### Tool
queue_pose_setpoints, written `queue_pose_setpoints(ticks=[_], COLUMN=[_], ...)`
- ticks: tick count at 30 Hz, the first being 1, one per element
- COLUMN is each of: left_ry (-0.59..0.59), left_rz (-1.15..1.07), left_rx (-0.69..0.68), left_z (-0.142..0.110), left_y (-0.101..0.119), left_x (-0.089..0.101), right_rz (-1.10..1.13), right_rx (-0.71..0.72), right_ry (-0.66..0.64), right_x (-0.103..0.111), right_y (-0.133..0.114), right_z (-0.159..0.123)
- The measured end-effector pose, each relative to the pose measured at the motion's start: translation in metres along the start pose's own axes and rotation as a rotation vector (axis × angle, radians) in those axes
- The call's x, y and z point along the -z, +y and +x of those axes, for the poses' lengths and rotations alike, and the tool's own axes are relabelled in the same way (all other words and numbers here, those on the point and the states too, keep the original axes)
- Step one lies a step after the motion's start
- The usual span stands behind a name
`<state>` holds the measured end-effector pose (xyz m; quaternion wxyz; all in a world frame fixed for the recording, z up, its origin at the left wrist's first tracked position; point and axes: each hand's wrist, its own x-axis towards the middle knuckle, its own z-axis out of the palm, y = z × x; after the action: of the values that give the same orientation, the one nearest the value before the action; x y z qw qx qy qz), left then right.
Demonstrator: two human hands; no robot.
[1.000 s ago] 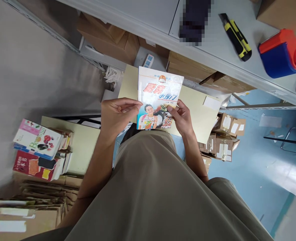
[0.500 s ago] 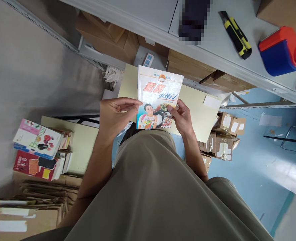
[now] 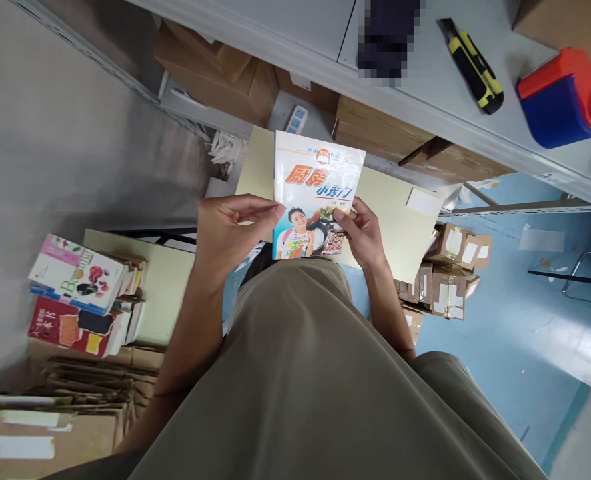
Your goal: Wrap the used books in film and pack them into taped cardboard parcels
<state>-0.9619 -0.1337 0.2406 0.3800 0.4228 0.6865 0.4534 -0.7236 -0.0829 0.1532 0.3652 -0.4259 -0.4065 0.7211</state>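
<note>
A thin paperback book [image 3: 320, 180] with a white and blue cover, orange and blue lettering and a pictured person is held upright in front of me. My right hand [image 3: 363, 230] grips its right edge, thumb on the front cover and fingers behind. My left hand [image 3: 240, 230] is at the spine side, with thumb and fingertips pinched together on the left edge. What the fingers behind the cover do is hidden. Below and beyond the book lies a pale yellow tabletop [image 3: 390, 200].
A grey shelf [image 3: 295, 40] carries a yellow-black utility knife [image 3: 473, 67] and a red-blue holder [image 3: 558, 107]. Stacked books [image 3: 80, 277] stand at left above flattened cardboard [image 3: 50, 427]. Taped cardboard boxes [image 3: 445, 287] sit on the blue floor at right. A white power strip [image 3: 296, 120] lies beyond the book.
The book has tilted very slightly, and the glare on its cover has lessened, so the lettering shows more clearly. Both hands keep nearly the same place and grip.
</note>
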Motion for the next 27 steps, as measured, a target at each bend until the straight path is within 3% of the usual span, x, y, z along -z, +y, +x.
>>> queue_pose_setpoints(ticks=[13, 27], left_ry=[-0.079, -0.008], left_rz=[0.018, 0.041], left_rx=[0.002, -0.02], left_z=[-0.008, -0.016], left_y=[0.0, -0.005], left_x=[0.009, 0.014], right_rz=[-0.017, -0.068], right_rx=[-0.001, -0.022], right_ry=[0.006, 0.004], right_x=[-0.002, -0.01], right_y=[0.004, 0.004], right_z=[-0.004, -0.014])
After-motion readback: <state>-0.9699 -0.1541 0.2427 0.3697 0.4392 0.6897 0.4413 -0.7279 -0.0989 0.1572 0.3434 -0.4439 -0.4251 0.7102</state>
